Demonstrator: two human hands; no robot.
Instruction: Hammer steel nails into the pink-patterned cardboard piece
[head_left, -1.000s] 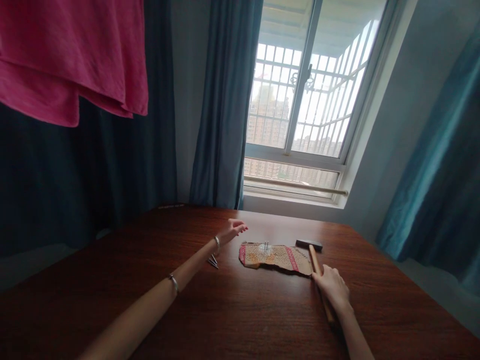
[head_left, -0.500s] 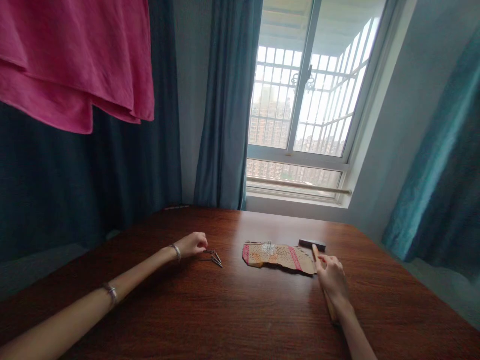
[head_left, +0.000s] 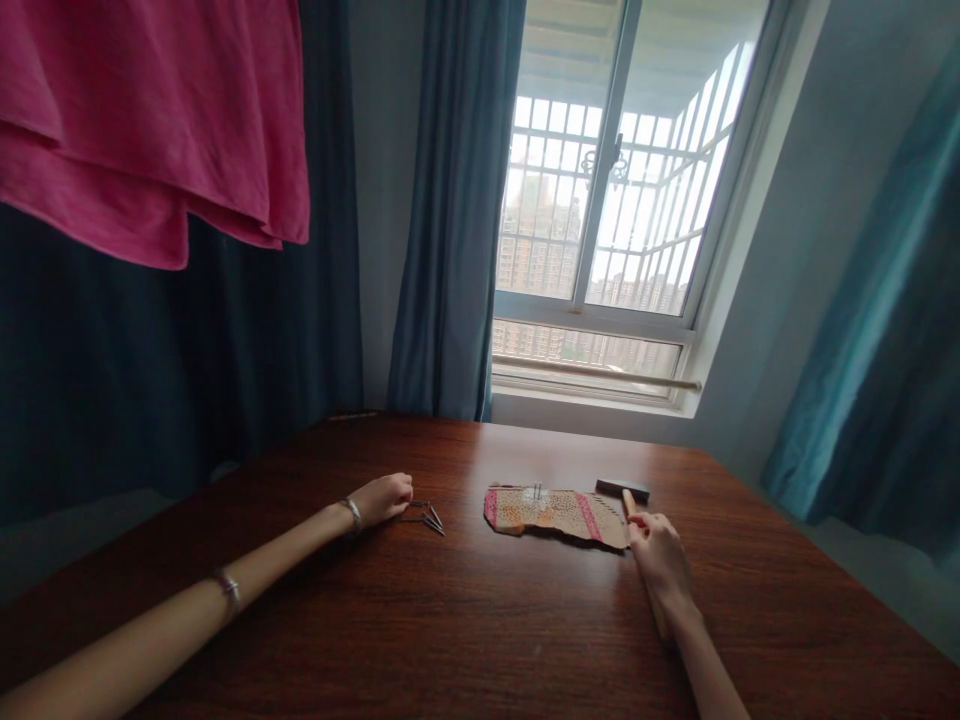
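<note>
My left hand (head_left: pixel 388 496) rests low over the table with its fingers curled together at the edge of a small pile of nails (head_left: pixel 432 520). Whatever its fingertips hold, if anything, is hidden. On the right, my right hand (head_left: pixel 660 555) is closed round the wooden handle of a hammer (head_left: pixel 622 491), which lies on the table with its dark head pointing away from me. Between the hands lies a flat, ragged-edged, patterned board (head_left: pixel 559 515) with pink bands. A couple of thin nails (head_left: pixel 538 491) stand upright in a pale patch on it.
The brown wooden table (head_left: pixel 465 620) reaches to the wall under a barred window (head_left: pixel 600 200). Blue curtains (head_left: pixel 450 220) hang on both sides. A pink cloth (head_left: pixel 165 130) hangs at upper left, above table height.
Both hands have stayed almost where they were; the left has shifted very slightly at the nails. The hammer and board lie as before, with a small shift of the whole view.
</note>
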